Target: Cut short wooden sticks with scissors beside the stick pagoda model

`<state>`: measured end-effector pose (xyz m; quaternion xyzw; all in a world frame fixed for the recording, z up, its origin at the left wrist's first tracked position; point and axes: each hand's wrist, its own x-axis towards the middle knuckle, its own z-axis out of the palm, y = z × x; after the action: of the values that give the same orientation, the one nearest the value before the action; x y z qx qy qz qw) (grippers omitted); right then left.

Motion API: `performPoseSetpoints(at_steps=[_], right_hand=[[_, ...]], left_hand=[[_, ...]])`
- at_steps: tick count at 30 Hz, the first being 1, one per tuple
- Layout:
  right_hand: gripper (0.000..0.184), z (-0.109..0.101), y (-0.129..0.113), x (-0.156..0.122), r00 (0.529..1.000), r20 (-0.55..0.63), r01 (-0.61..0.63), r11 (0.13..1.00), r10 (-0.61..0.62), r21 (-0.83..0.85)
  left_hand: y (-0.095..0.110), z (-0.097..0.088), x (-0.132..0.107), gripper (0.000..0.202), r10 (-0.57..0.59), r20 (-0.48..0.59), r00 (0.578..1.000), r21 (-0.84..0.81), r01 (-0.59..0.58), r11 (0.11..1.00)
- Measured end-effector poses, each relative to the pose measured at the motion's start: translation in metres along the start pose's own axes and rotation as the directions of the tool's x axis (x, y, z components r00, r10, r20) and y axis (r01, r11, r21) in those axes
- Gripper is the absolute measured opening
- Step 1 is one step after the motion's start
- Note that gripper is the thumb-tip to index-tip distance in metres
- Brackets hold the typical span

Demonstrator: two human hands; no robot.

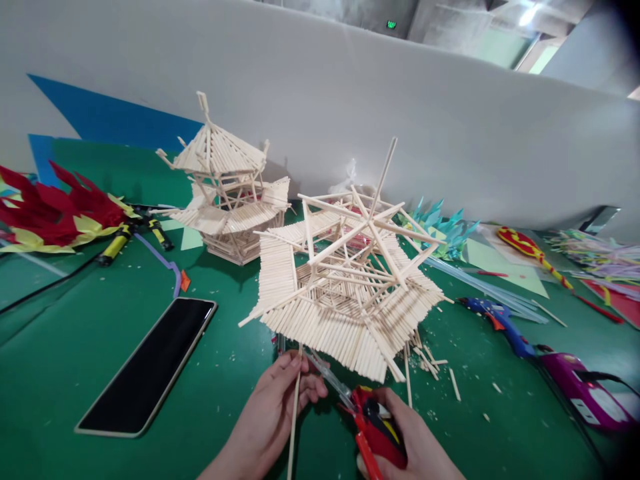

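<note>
A person's left hand pinches a thin, pale wooden stick between thumb and fingers, the stick's lower end running down past the palm. The right hand wraps around a red, black and yellow handled cutting tool, its long tip angled toward the left fingertips; whether it touches the stick cannot be told. Just beyond both hands stands an open-framed, many-sided pavilion model of pale wooden sticks. Farther off, beyond the left hand, rises a tiered, peak-roofed stick pavilion. A black-screened, pale-edged phone lies left of the left hand on the green tabletop; a blue glue gun with an orange trigger lies beyond the right hand, to its right.
</note>
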<state>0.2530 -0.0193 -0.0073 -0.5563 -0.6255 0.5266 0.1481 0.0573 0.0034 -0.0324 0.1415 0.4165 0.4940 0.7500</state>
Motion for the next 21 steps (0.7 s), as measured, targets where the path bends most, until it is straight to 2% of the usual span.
performPoseSetpoints(at_steps=[7, 11, 15, 19, 21], right_hand=[[0.033, 0.004, 0.012, -0.002, 0.999, -0.047, 0.027, 0.997, -0.024, 0.066], [0.042, 0.003, 0.013, -0.002, 1.0, -0.016, -0.007, 0.997, 0.009, 0.075], [0.046, 0.003, 0.014, -0.001, 1.0, -0.03, 0.005, 1.0, -0.005, -0.001], [0.046, 0.003, 0.016, -0.003, 0.997, -0.072, -0.042, 0.999, 0.04, -0.032], [0.046, 0.0, 0.018, -0.006, 0.994, -0.096, -0.046, 0.998, 0.043, -0.037]], left_hand=[[0.001, 0.003, 0.001, 0.014, 0.039, -0.04, 0.998, 0.011, -0.039, 0.999], [0.0, 0.004, 0.003, 0.013, 0.014, -0.069, 0.998, -0.024, -0.016, 1.0], [-0.002, 0.003, 0.005, 0.013, 0.017, -0.121, 0.992, -0.058, -0.024, 0.998], [-0.001, 0.003, 0.004, 0.011, 0.041, -0.095, 0.995, 0.004, -0.041, 0.999], [0.001, 0.001, 0.006, 0.013, 0.062, -0.118, 0.991, 0.047, -0.057, 0.997]])
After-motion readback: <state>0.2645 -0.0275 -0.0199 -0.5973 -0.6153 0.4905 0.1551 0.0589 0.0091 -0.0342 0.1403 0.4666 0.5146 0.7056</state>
